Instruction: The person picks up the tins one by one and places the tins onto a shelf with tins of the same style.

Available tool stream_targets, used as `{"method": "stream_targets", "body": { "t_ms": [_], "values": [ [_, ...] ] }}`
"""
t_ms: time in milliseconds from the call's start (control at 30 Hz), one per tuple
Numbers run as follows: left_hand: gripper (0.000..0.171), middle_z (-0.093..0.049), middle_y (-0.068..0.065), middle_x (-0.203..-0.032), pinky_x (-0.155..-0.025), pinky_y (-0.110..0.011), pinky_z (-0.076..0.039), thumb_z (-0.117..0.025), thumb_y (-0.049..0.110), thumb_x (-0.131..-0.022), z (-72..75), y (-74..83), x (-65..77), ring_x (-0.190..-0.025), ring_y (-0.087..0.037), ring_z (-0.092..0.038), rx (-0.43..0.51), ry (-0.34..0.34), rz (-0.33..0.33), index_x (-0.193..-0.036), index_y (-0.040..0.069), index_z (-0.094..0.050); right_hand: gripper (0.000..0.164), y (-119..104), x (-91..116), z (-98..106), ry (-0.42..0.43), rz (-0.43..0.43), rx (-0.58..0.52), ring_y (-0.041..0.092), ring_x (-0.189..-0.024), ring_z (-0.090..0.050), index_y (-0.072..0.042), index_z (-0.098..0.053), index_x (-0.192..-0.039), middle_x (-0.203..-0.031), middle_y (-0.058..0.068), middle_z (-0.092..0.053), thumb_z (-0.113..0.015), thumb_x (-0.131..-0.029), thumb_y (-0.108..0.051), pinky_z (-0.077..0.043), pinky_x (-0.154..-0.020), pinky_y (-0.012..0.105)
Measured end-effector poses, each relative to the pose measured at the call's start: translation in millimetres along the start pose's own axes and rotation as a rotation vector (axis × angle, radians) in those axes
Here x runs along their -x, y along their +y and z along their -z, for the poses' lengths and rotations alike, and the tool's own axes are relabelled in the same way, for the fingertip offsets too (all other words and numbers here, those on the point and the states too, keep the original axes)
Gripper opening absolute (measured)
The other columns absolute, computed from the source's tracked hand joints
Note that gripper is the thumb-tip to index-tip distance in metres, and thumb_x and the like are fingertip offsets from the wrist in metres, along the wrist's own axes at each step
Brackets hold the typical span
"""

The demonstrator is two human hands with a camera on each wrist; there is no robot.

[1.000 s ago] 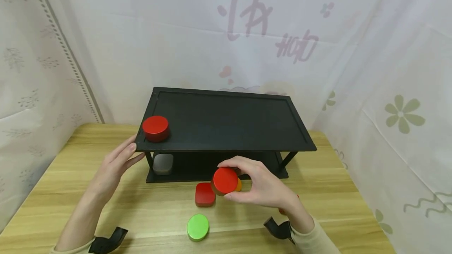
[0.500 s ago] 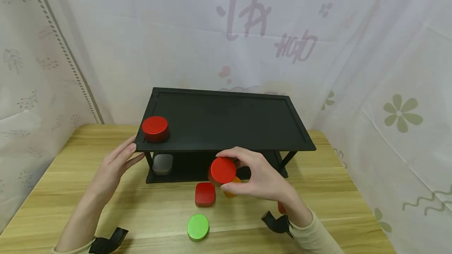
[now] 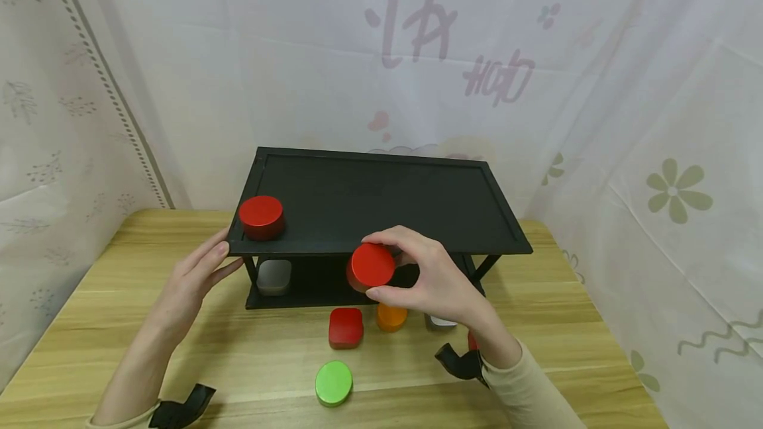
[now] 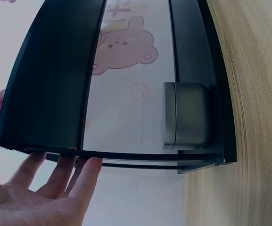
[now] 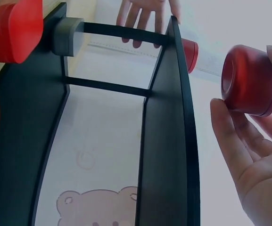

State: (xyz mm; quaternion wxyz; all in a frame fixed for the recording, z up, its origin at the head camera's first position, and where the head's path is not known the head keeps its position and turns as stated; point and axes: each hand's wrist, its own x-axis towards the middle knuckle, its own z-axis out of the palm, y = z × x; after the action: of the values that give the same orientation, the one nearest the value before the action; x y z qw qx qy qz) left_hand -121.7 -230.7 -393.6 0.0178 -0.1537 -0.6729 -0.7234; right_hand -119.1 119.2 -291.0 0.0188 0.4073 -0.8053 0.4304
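My right hand [image 3: 438, 280] grips a round red tin [image 3: 371, 266] between thumb and fingers, in the air before the front edge of the black two-tier shelf [image 3: 381, 207]. In the right wrist view the held tin [image 5: 250, 80] is beyond the upper board's edge. My left hand [image 3: 193, 277] touches the shelf's left end near its front corner; in the left wrist view its fairly straight fingers [image 4: 86, 181] meet the side bar. Another round red tin [image 3: 261, 218] stands on the upper board's left front corner. A grey squarish tin [image 4: 190, 115] sits on the lower board's left end.
Before the shelf, on the wooden table [image 3: 250, 369], lie a red square tin [image 3: 346, 328], a green round tin [image 3: 334, 382] and an orange round one [image 3: 391, 317]. A whitish thing [image 3: 442, 321] is partly hidden by the right hand. A patterned cloth [image 3: 310, 71] hangs behind.
My right hand has lifted the red tin up and slightly left, from before the lower board to the upper board's front edge. The left hand stays in place.
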Motion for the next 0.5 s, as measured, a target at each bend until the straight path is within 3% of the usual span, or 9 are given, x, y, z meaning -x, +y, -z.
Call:
{"method": "stream_targets", "body": {
  "t_ms": [200,500],
  "values": [
    [0.045,-0.048,0.011,-0.139,-0.098,-0.015,-0.045,-0.034,0.015,-0.103,0.2,0.7,0.6,-0.125,0.006,-0.047,0.015,0.006,0.001,-0.146,0.001,-0.032,0.052,7,-8,-2,0.031,-0.02,0.014,0.01,-0.094,-0.059,-0.012,-0.055,-0.123,-0.114,-0.001,-0.06,-0.078,-0.076,-0.014,-0.056,-0.079,0.026],
    [0.045,-0.048,0.011,-0.14,-0.098,-0.014,-0.045,-0.034,0.016,-0.103,-1.1,1.1,0.3,-0.125,0.006,-0.046,0.02,0.001,0.012,-0.146,0.003,-0.032,0.053,31,-15,-6,0.075,-0.007,0.061,0.006,-0.097,-0.058,-0.024,-0.054,-0.126,-0.113,-0.01,-0.06,-0.076,-0.078,-0.032,-0.056,-0.078,0.023]
  ]
}}
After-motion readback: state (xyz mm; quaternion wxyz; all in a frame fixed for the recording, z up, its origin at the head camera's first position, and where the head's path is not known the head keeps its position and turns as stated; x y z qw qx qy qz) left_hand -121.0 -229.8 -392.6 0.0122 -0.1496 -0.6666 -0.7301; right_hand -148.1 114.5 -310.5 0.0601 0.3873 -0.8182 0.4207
